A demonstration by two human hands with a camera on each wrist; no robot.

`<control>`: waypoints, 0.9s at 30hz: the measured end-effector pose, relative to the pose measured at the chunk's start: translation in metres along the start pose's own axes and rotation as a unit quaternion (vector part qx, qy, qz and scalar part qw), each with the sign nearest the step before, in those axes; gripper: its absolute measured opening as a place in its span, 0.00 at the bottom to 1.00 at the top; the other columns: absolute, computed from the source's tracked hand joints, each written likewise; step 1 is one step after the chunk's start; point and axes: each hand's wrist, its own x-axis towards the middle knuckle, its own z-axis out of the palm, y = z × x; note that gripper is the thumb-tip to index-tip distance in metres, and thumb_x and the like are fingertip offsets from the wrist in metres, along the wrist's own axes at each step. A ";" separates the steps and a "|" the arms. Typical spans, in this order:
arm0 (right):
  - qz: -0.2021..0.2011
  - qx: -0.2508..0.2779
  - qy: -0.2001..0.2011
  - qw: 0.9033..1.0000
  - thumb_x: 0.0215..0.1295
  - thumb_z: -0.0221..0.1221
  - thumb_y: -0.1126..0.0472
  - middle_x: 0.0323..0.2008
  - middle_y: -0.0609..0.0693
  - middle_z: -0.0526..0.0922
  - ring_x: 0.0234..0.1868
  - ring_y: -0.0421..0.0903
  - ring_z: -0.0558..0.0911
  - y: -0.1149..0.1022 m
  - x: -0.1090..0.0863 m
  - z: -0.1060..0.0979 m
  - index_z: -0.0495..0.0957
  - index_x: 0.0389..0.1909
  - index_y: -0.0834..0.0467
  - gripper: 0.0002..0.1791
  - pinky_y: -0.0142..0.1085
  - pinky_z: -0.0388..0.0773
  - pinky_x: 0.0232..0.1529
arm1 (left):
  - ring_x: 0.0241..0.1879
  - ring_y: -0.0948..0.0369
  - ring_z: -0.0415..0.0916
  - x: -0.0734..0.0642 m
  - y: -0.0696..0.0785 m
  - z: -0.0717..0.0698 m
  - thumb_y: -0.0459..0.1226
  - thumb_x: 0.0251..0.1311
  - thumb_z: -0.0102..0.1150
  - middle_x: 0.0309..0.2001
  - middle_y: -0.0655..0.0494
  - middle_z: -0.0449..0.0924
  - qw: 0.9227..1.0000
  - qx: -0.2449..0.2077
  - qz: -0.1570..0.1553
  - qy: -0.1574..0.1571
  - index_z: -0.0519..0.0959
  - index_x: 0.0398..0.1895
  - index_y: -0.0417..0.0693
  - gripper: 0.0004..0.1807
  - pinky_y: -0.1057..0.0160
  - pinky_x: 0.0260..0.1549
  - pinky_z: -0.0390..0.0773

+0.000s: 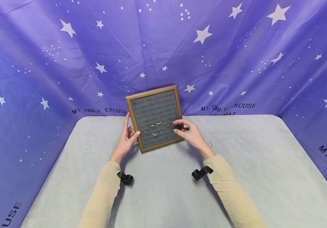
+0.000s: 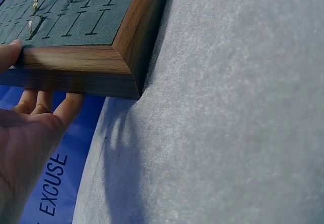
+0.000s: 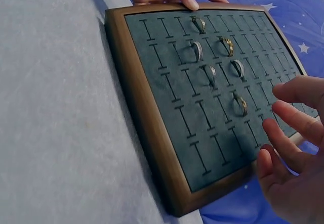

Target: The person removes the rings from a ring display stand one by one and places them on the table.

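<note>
A wooden-framed ring display tray (image 1: 152,104) with a dark grey slotted pad stands tilted back on the table. My left hand (image 1: 125,141) grips its left side, the thumb (image 3: 190,0) on the front rim and other fingers behind the frame. Several rings sit in the lower slots, among them a gold ring (image 3: 241,104), a silver ring (image 3: 237,69) and another gold one (image 3: 226,46). Over the tray's right edge, my right hand (image 1: 191,134) hovers with fingers loosely bent and spread. Nothing shows between its fingertips in the right wrist view.
A loose ring (image 1: 210,144) lies on the light grey table (image 1: 157,190), beside my right wrist. Behind the table hangs a purple star-printed cloth (image 1: 152,41), close to the tray's top. Each wrist carries a small black camera (image 1: 127,179).
</note>
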 end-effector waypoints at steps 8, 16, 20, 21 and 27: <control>-0.036 0.002 0.012 0.999 0.58 0.60 0.76 0.45 0.70 0.77 0.47 0.68 0.73 0.007 0.009 0.014 0.77 0.45 0.75 0.13 0.53 0.70 0.45 | 0.26 0.64 0.58 -0.004 0.005 0.000 0.23 0.67 0.49 0.34 0.49 0.65 1.000 -0.004 -0.006 0.000 0.35 0.78 0.58 0.47 0.66 0.22 0.63; -0.046 -0.018 0.033 0.998 0.58 0.63 0.73 0.43 0.62 0.80 0.45 0.58 0.75 0.039 0.019 0.023 0.81 0.44 0.68 0.12 0.43 0.70 0.42 | 0.26 0.63 0.56 -0.005 0.006 0.002 0.24 0.67 0.50 0.31 0.50 0.60 1.000 0.009 -0.004 -0.003 0.36 0.78 0.57 0.46 0.69 0.23 0.64; -0.065 -0.039 0.043 0.996 0.59 0.63 0.71 0.42 0.56 0.80 0.44 0.52 0.74 0.039 0.023 0.027 0.82 0.42 0.64 0.10 0.41 0.70 0.42 | 0.26 0.63 0.54 -0.004 0.007 0.003 0.24 0.67 0.50 0.30 0.51 0.57 1.000 0.002 -0.002 -0.008 0.35 0.78 0.57 0.46 0.71 0.22 0.62; -0.073 -0.050 0.045 0.995 0.58 0.64 0.70 0.41 0.55 0.80 0.44 0.52 0.74 0.039 0.024 0.028 0.82 0.42 0.63 0.10 0.40 0.69 0.42 | 0.26 0.63 0.54 -0.004 0.007 0.003 0.24 0.67 0.50 0.30 0.51 0.56 1.000 0.002 -0.002 -0.005 0.35 0.78 0.57 0.46 0.72 0.22 0.62; -0.120 -0.114 0.052 0.985 0.56 0.65 0.68 0.40 0.52 0.81 0.47 0.51 0.71 0.036 0.032 0.038 0.83 0.40 0.60 0.10 0.44 0.65 0.50 | 0.26 0.63 0.54 -0.004 0.007 0.003 0.24 0.67 0.50 0.30 0.51 0.58 1.000 0.004 -0.004 -0.001 0.36 0.78 0.58 0.46 0.72 0.22 0.62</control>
